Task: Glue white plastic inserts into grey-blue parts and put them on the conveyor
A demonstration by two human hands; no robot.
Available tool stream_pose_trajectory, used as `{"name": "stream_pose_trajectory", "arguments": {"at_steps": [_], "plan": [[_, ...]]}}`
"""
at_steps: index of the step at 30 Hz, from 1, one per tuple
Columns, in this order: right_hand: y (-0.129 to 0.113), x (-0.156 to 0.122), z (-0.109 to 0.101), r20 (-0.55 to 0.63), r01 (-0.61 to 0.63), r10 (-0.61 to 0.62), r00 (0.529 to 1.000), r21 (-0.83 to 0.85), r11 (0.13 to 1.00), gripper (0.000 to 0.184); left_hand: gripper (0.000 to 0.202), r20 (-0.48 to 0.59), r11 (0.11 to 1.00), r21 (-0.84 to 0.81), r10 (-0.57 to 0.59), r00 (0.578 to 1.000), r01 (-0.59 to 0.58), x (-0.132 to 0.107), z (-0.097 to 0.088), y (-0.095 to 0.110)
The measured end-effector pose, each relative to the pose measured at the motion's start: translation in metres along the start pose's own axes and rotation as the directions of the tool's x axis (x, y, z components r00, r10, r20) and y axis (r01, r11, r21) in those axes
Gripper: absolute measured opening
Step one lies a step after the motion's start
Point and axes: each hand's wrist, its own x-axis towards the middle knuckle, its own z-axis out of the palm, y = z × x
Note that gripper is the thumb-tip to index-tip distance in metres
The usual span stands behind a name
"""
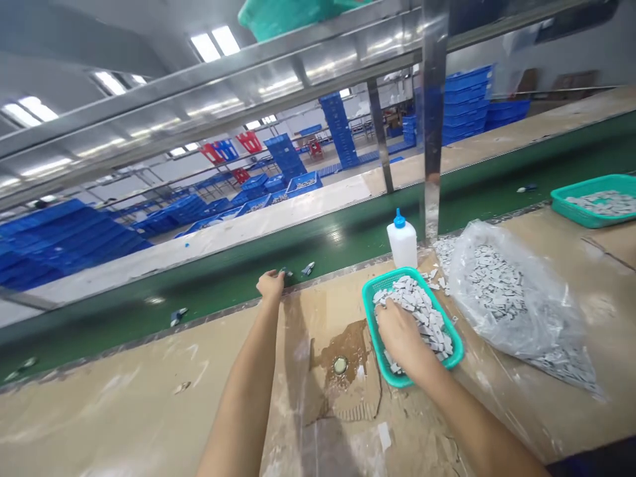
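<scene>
My left hand (271, 285) reaches to the near edge of the green conveyor belt (348, 242), fingers curled down by a small dark part (287, 271); whether it grips the part is hidden. A second small part (308, 268) lies just right of it on the belt. My right hand (400, 331) rests inside a teal basket (454, 358) full of small grey pieces (427, 311), fingers bent down into the pile. What the fingers hold, if anything, is hidden.
A white bottle with a blue cap (402, 242) stands behind the basket. A clear bag of grey pieces (507, 291) lies to the right. Another teal basket (593, 199) sits far right. A steel post (433, 119) rises at the belt edge. Blue crates (64, 238) fill the hall.
</scene>
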Motion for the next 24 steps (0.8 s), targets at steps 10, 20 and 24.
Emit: {"name": "stream_pose_trajectory", "arguments": {"at_steps": [10, 20, 24], "plan": [[0.013, 0.013, 0.007, -0.058, -0.055, 0.095, 0.994, 0.484, 0.874, 0.039, 0.022, 0.228, 0.976, 0.126, 0.146, 0.963, -0.178, -0.02, 0.048, 0.009], [0.037, 0.027, -0.003, 0.042, -0.044, 0.04, 0.998, 0.998, 0.043, 0.038, 0.037, 0.297, 0.92, -0.386, 0.06, 0.953, 0.063, -0.066, -0.004, 0.012], [0.035, 0.026, -0.005, 0.037, -0.045, -0.051, 0.998, 0.985, -0.168, 0.034, 0.04, 0.606, 0.527, -0.696, 0.065, 0.793, 0.488, -0.129, -0.031, 0.007]]}}
